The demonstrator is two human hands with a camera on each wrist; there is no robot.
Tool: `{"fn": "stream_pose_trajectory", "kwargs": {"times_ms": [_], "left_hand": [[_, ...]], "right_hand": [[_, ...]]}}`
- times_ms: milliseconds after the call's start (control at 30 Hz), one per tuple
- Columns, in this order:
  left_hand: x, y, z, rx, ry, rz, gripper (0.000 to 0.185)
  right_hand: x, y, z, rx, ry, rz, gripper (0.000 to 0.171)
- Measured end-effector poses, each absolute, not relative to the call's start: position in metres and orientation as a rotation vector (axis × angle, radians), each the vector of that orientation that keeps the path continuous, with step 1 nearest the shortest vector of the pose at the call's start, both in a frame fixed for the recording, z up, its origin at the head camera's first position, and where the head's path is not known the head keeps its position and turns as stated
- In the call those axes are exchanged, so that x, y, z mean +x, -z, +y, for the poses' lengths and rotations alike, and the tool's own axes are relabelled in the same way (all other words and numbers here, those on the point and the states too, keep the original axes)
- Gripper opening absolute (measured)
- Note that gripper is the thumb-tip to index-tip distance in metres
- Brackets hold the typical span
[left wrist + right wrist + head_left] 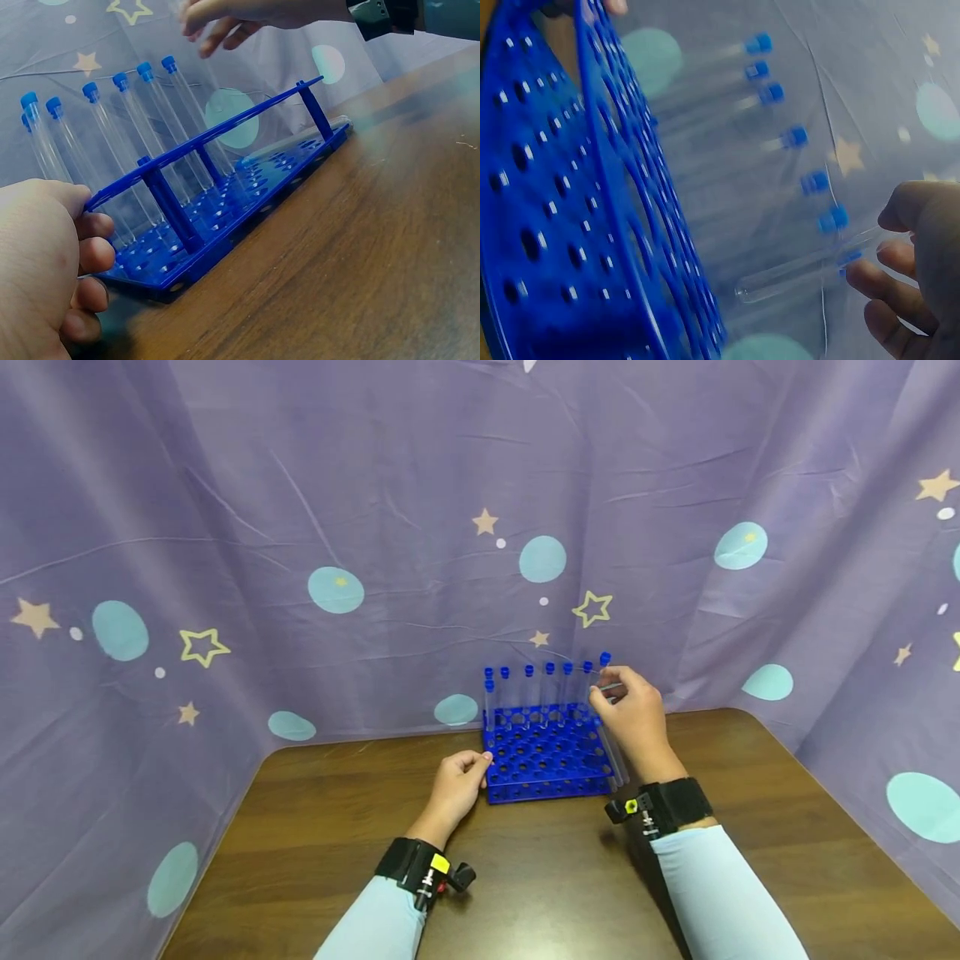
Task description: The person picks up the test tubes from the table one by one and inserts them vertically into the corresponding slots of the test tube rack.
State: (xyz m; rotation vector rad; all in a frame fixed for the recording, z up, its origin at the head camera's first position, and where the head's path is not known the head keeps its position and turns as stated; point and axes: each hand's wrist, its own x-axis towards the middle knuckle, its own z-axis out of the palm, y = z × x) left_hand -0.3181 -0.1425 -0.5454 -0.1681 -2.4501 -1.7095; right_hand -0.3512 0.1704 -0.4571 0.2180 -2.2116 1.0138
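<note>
A clear test tube (802,268) is pinched by the right hand (636,714) above the blue rack (546,760) – not yet inserted. The rack's corner is gripped by the left hand (457,785). One back row is filled; most holes remain free.

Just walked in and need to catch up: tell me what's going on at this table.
A person is working at a blue test tube rack on a wooden table. The left hand holds the rack's left edge. The right hand pinches a clear tube in its grip at the capped end, above the rack's right side. A row of blue-capped tubes stands along the back of the rack.
</note>
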Motion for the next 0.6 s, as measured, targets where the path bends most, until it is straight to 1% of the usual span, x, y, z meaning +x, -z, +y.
{"fn": "stream_pose_trajectory", "kwargs": {"times_ms": [200, 600], "left_hand": [[-0.319, 0.547, -0.143, -0.173, 1.721, -2.45, 0.034], [-0.317, 0.545, -0.144, -0.176, 1.727, -2.444, 0.034]], "right_hand": [[-0.344, 0.452, 0.139, 0.321, -1.047, -2.258, 0.031], [-0.356, 0.455, 0.082, 0.454, -1.206, -2.31, 0.034]]}}
